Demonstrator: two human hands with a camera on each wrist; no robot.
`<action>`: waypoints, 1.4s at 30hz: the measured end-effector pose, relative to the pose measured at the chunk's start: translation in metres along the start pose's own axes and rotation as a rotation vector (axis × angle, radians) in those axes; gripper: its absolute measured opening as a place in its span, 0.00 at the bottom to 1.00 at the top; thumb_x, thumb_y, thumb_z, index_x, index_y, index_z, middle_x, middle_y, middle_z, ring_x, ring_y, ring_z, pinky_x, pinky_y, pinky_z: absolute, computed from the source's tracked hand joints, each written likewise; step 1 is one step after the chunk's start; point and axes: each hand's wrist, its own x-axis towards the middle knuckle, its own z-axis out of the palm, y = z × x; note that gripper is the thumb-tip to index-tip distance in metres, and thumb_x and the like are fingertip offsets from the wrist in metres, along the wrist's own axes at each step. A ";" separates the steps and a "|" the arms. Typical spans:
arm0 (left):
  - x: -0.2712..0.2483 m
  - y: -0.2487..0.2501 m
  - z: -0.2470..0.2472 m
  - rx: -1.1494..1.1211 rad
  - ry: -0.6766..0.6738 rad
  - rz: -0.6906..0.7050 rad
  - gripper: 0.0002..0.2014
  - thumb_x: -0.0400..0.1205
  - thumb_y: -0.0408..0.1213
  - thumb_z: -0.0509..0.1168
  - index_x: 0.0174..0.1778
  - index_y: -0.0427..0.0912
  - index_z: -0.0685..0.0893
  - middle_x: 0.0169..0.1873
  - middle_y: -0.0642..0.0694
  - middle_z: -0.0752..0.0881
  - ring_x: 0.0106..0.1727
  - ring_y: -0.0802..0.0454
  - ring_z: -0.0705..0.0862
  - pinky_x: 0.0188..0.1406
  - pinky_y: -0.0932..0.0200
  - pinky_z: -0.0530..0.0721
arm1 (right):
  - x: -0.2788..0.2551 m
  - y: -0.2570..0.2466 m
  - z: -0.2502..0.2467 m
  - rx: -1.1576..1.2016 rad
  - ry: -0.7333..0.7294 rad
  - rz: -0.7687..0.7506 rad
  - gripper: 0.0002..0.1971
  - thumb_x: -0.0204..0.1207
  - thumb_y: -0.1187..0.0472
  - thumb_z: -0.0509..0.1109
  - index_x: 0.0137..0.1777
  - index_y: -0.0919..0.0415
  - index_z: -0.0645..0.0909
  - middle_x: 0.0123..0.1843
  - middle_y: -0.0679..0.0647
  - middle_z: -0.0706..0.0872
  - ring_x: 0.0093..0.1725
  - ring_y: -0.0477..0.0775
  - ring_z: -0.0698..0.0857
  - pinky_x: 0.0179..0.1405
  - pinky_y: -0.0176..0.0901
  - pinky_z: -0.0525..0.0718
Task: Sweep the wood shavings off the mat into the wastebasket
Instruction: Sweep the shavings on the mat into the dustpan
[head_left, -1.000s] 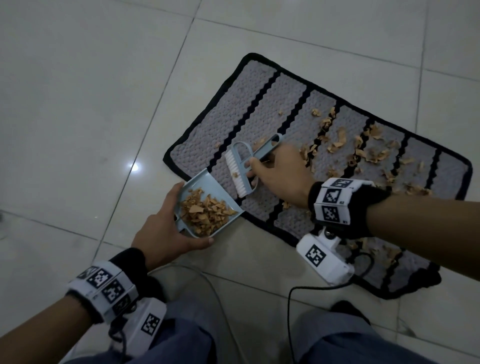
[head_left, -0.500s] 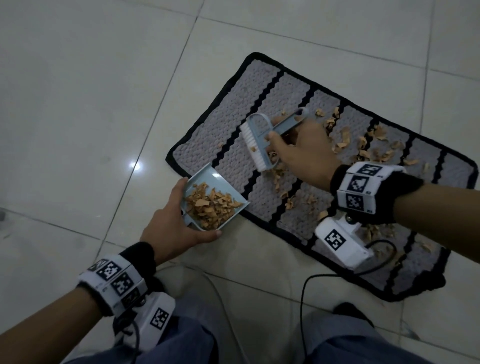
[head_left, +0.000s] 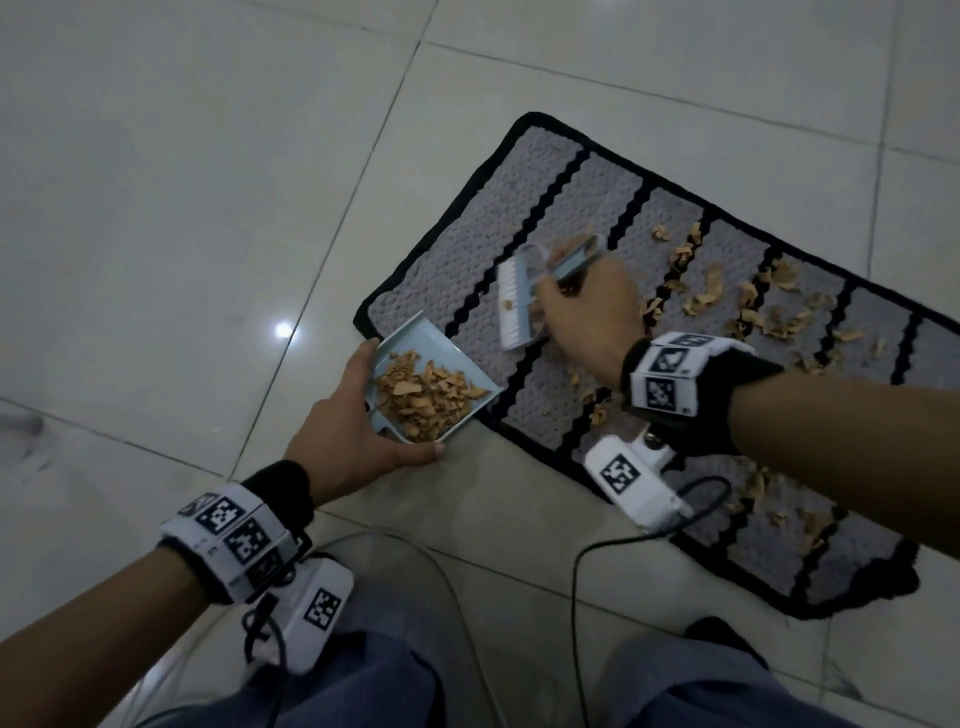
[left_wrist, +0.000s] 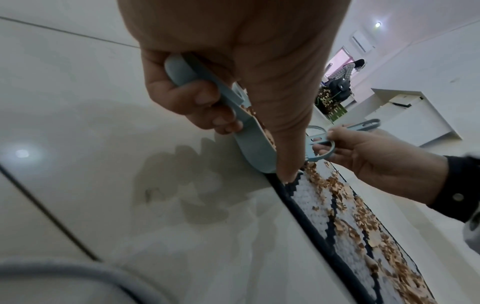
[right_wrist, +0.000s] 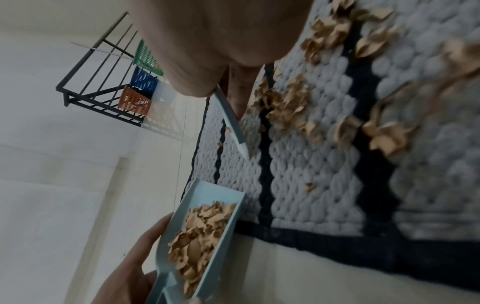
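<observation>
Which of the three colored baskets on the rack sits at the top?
The green basket; in the right wrist view the blue basket comes below it and the orange basket lowest.

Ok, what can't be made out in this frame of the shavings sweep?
- Wastebasket: in no view.
- Shavings under the right hand: hidden in head view.
- Brush bristle contact with the mat: blurred, cannot tell.
- Dustpan handle: wrapped by the left hand, left wrist view.
</observation>
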 end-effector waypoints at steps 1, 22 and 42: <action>0.000 0.001 -0.001 0.000 -0.012 0.012 0.63 0.57 0.60 0.82 0.82 0.61 0.49 0.65 0.60 0.77 0.58 0.57 0.80 0.57 0.65 0.77 | -0.002 0.003 -0.008 -0.005 0.028 -0.013 0.06 0.81 0.60 0.68 0.55 0.60 0.81 0.46 0.55 0.89 0.45 0.55 0.90 0.43 0.57 0.91; 0.014 0.014 0.000 0.035 -0.099 0.056 0.63 0.59 0.58 0.83 0.84 0.58 0.49 0.66 0.57 0.79 0.56 0.57 0.81 0.58 0.62 0.80 | 0.013 0.006 -0.014 0.063 -0.017 -0.051 0.03 0.79 0.64 0.68 0.45 0.55 0.79 0.44 0.58 0.90 0.40 0.55 0.91 0.39 0.59 0.92; 0.020 0.045 0.030 -0.058 -0.203 0.121 0.58 0.64 0.52 0.83 0.82 0.58 0.49 0.61 0.60 0.77 0.44 0.68 0.79 0.37 0.81 0.77 | 0.084 0.015 -0.123 -0.391 0.175 -0.270 0.11 0.85 0.61 0.60 0.60 0.63 0.81 0.55 0.62 0.87 0.51 0.62 0.85 0.53 0.59 0.84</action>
